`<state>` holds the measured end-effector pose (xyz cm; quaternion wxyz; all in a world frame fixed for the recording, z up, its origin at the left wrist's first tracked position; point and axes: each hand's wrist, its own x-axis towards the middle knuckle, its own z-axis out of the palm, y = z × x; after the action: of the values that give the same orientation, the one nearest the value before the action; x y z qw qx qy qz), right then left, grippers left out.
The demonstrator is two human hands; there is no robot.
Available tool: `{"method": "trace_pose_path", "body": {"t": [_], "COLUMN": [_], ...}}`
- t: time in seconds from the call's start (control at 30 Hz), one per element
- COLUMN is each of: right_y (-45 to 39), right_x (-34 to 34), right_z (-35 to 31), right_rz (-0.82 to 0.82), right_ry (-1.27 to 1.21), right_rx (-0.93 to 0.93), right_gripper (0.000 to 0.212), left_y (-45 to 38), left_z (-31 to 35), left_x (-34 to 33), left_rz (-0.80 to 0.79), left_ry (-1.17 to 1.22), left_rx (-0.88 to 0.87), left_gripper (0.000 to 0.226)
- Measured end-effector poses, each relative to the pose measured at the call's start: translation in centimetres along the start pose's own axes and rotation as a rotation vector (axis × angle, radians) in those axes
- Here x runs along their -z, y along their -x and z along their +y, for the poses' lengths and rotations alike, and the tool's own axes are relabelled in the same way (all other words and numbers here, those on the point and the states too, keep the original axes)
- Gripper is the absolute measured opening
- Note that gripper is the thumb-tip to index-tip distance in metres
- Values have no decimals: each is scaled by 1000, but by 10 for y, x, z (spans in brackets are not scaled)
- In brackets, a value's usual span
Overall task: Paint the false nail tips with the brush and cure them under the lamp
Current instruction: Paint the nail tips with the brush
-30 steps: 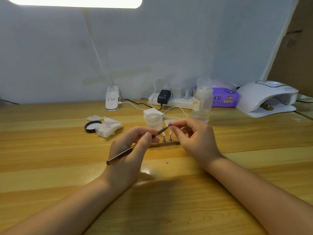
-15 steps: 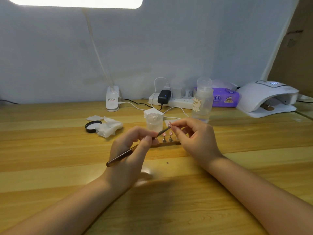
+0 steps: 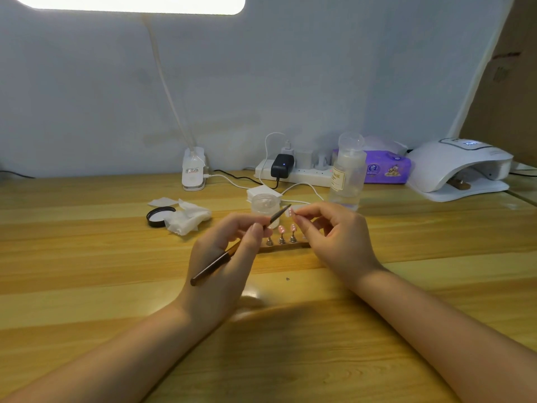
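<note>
My left hand (image 3: 223, 257) grips a thin dark brush (image 3: 215, 264), its tip pointing up and right toward a small pale nail tip (image 3: 290, 211). That nail tip is pinched between the thumb and forefinger of my right hand (image 3: 334, 237). Brush tip and nail tip almost touch. Below them a wooden holder bar (image 3: 286, 245) carries small metal stands, two with pink nail tips (image 3: 281, 229). The white curing lamp (image 3: 459, 167) sits at the far right of the table, a stand inside its opening.
A small clear jar (image 3: 264, 203) stands just behind my hands. Crumpled white wipes (image 3: 189, 218) and a black lid (image 3: 155, 216) lie to the left. A clear bottle (image 3: 347, 178), power strip (image 3: 299, 173), purple tissue pack (image 3: 386, 168) and desk-lamp base (image 3: 193, 171) line the back.
My left hand has shifted the brush slightly; its tip sits a little higher against the nail tip. My right hand holds nearly still.
</note>
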<state>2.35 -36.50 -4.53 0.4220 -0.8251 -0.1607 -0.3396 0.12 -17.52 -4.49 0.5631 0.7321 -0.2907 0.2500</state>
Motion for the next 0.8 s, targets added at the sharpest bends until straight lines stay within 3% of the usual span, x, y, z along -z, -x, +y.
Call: {"method": "trace_pose_path", "body": {"t": [0.13,0.33,0.6,0.8], "right_y": [0,0,-7,-11], "right_x": [0,0,7,11], "right_z": [0,1,9,20], "right_rz": [0,-6,25,-59], "right_ry": [14,-24,-143,-43], "right_rx": [-6,-93,-341,-430], "right_gripper": [12,10,3,5], "left_y": [-4,0,-2,-3], "left_z": [0,2,0,-1], "left_x": [0,1,2,1], "left_rz": [-89,-26,43,52], "left_ry": [-31,18,22,-22], "left_rx": [53,41,138,138], "left_gripper": [24,25,17,16]}}
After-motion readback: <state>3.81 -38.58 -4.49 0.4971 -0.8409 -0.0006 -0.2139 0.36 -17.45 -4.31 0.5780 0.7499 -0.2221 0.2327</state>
